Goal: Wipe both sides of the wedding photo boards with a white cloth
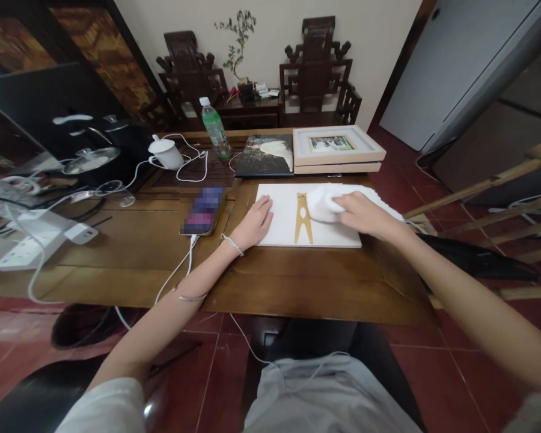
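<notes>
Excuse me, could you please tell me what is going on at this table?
A person sits at the wooden table with a white board in front of them. Their right hand holds a bunched white cloth against it, beside a flat gold-coloured figure with two legs. The left hand rests on the board's left side. Beyond lies a framed picture; a phone with a cable is to the left.

- Phone screen (206,210), left of left fingers (265,205): pixelated, unreadable
- White cloth (319,204) in right fingers (345,201): hides part of white board (333,236)
- Framed photo (332,143) beyond fingers: detail too small
</notes>
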Demonstrator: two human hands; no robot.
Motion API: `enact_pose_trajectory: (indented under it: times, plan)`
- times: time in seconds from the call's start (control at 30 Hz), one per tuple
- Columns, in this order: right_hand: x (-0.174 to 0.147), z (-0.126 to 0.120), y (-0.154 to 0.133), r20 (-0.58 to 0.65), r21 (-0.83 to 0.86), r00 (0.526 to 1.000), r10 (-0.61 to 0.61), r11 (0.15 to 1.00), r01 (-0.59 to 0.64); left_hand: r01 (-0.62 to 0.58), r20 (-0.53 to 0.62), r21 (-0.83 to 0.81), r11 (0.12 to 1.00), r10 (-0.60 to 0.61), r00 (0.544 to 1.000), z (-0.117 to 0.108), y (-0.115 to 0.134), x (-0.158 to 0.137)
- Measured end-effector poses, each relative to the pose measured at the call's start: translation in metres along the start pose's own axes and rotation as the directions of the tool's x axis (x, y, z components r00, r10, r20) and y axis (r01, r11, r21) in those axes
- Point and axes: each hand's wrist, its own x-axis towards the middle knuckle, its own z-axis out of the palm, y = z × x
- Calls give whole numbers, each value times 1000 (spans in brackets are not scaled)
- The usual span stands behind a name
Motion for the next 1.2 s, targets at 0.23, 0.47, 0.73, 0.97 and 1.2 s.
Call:
enact_pose_trajectory:
  times: [0.23,0.47,0.73,0.97,1.2]
  plan:
    - [54,2,23,-117,-18,993,-8,1000,6,-5,7,4,1000,5,1000,-1,-1,0]
    - [-15,11,-9,-59,-40,998,-21,999,19,-8,-7,-15,1000,8,1000,0,-1,0]
    - [-72,3,-36,77,-39,994,-73,996,76,-18,-13,-5,1000,18,1000,1,0,1]
    - [1,2,0,-9,-14,999,-32,999,32,-13,-4,-11,1000,13,1000,0,-1,0]
    - [57,7,27,-147,2,989,8,1000,-8,-9,-10,-26,1000,8,1000,1,-3,0]
